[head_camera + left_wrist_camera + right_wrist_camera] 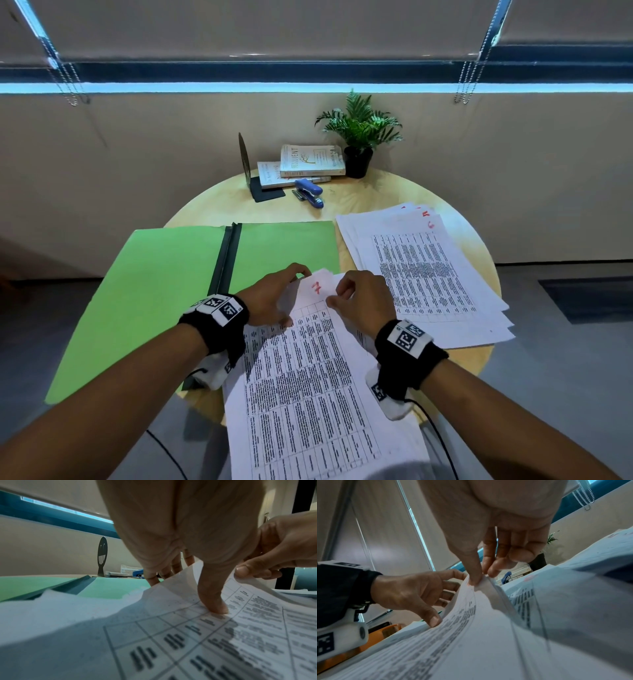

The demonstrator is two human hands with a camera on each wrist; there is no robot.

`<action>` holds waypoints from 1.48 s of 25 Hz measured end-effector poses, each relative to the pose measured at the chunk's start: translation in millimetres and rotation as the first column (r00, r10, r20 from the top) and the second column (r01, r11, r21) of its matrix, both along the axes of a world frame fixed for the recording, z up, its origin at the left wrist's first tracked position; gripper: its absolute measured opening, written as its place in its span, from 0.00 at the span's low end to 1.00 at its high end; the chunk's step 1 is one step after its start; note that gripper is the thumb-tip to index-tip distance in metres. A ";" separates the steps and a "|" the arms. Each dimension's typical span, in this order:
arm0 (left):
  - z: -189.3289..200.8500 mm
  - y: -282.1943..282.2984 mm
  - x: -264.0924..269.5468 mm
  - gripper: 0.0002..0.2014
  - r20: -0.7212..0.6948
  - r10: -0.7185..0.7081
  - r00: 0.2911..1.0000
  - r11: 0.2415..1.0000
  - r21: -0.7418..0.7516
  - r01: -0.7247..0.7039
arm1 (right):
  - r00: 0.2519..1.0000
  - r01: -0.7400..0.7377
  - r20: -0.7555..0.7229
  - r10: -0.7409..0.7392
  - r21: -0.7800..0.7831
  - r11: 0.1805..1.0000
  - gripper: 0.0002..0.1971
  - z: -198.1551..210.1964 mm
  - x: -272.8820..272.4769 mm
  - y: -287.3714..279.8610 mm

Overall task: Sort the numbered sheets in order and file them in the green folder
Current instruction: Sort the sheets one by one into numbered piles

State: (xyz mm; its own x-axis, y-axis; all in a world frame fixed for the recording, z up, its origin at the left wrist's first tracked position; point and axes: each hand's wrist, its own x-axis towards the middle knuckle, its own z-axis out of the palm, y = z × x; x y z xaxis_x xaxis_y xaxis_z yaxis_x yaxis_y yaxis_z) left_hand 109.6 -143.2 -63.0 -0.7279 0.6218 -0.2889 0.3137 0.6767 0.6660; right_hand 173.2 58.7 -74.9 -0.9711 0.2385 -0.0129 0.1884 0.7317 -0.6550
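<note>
Two stacks: one held stack of sheets point(308, 370) at the near edge of the surface point(359, 198), top sheet marked with a red 7; one sorted pile point(424, 274) on the right, fanned, red 6 showing at its far corner.
Green folder point(164, 291): lies open flat on the left of the surface, dark spine clip in its middle, no sheet filed in it yet; the held stack overlaps its near right corner.
Left hand point(270, 301): thumb pressed down on the printed table of the top sheet, fingers curled behind the far edge, so it grasps the stack.
Right hand point(363, 301): thumb and forefinger pinch the far right corner of the top sheet and peel it up (the wrist views show the corner curling away from the sheets below).
Step in hand, judged: separating sheet 7 to lay it on the sorted pile.
Risk 1: two sheets may lift together; thin paper clings, and the order would break.
Risk 2: the pinched corner may crease or tear if pulled against the left thumb.
Risk 3: the near half of the stack overhangs the surface edge and could slide off if the left hand lets go.
Bystanders: stapler point(310, 195), books point(308, 164), bookend point(253, 171) and potted plant point(359, 137) at the far side, well apart.
</note>
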 end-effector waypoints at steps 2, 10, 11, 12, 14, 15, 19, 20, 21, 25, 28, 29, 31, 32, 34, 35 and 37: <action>-2.8 0.0 -2.0 0.46 -0.025 -0.003 1.000 1.000 -0.015 0.003 | 1.000 0.013 -0.015 -0.013 0.033 0.999 0.11 5.7 1.8 -4.1; -1.6 -4.7 -4.5 0.31 -0.143 0.029 0.989 0.996 0.092 -0.016 | 0.991 0.016 -0.129 -0.029 -0.099 0.995 0.04 5.2 4.6 -0.4; -0.5 -5.0 -5.0 0.27 -0.162 0.029 0.986 0.997 0.077 -0.017 | 0.990 0.036 -0.127 -0.060 -0.183 0.982 0.02 3.2 3.5 2.5; -0.5 -5.1 -6.0 0.22 -0.185 0.025 0.982 0.999 0.050 -0.016 | 0.990 0.049 -0.114 -0.083 -0.272 0.961 0.01 3.6 4.8 4.3; -0.8 -3.4 -6.5 0.12 -0.228 0.012 0.974 1.000 0.017 -0.008 | 0.999 0.015 -0.040 -0.031 -0.360 0.933 0.06 8.2 14.1 7.2; -0.8 -2.9 -6.5 0.08 -0.235 0.015 0.972 1.000 0.022 -0.010 | 0.998 -0.042 0.029 0.056 -0.353 0.935 0.09 9.5 20.1 10.5; -2.0 -2.7 -8.4 0.08 -0.206 0.033 0.978 0.999 0.032 -0.027 | 0.951 -0.239 0.196 0.241 -0.036 0.970 0.25 20.0 36.0 31.6; -2.1 -3.4 -9.6 0.10 -0.209 0.014 0.978 1.000 -0.012 -0.017 | 0.965 -0.199 0.167 0.202 -0.036 0.979 0.27 24.2 35.6 42.6; -2.6 -5.7 -9.0 0.12 -0.215 -0.012 0.977 0.998 -0.066 -0.002 | 0.981 -0.143 0.129 0.147 -0.041 0.989 0.26 29.4 33.4 55.6; -6.4 -10.7 -13.7 0.11 -0.104 -0.013 0.995 0.998 -0.055 0.007 | 0.983 0.183 -0.003 -0.184 -0.093 0.979 0.18 46.1 3.7 135.7; -11.8 -3.4 -17.2 0.05 -0.039 0.044 0.998 0.999 -0.031 -0.045 | 0.940 0.341 -0.004 -0.341 0.049 0.939 0.08 53.1 -30.2 182.9; -15.3 -3.3 -17.3 0.05 -0.039 0.047 0.998 0.998 -0.037 -0.048 | 0.928 0.370 0.010 -0.372 0.053 0.927 0.04 56.1 -37.2 188.1; -18.8 -1.0 -20.9 0.09 -0.090 0.028 0.996 0.994 -0.104 -0.037 | 0.918 0.391 0.047 -0.394 0.064 0.918 0.07 56.6 -49.1 199.0; -18.5 -0.8 -21.3 0.10 -0.076 0.033 0.997 0.992 -0.116 -0.042 | 0.913 0.389 0.094 -0.397 0.089 0.917 0.06 54.9 -53.6 202.5; -18.5 -0.1 -22.9 0.12 -0.033 0.034 0.999 0.994 -0.104 -0.037 | 0.910 0.347 0.187 -0.370 0.148 0.926 0.07 44.2 -63.7 210.4; -17.7 0.9 -22.1 0.12 -0.035 0.028 0.999 0.994 -0.104 -0.031 | 0.906 0.340 0.207 -0.370 0.165 0.926 0.09 35.1 -70.3 213.9; -15.5 2.1 -20.5 0.13 -0.031 0.010 0.999 0.992 -0.125 -0.014 | 0.898 0.334 0.222 -0.379 0.215 0.918 0.08 19.8 -77.8 217.2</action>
State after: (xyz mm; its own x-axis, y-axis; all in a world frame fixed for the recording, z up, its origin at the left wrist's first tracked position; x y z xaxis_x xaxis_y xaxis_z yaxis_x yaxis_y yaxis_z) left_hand 89.1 -141.1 -78.6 -0.7448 0.5730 -0.3421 0.3234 0.7583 0.5660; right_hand 95.4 275.9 -55.2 -0.7892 0.5881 -0.1768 0.6004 0.6784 -0.4234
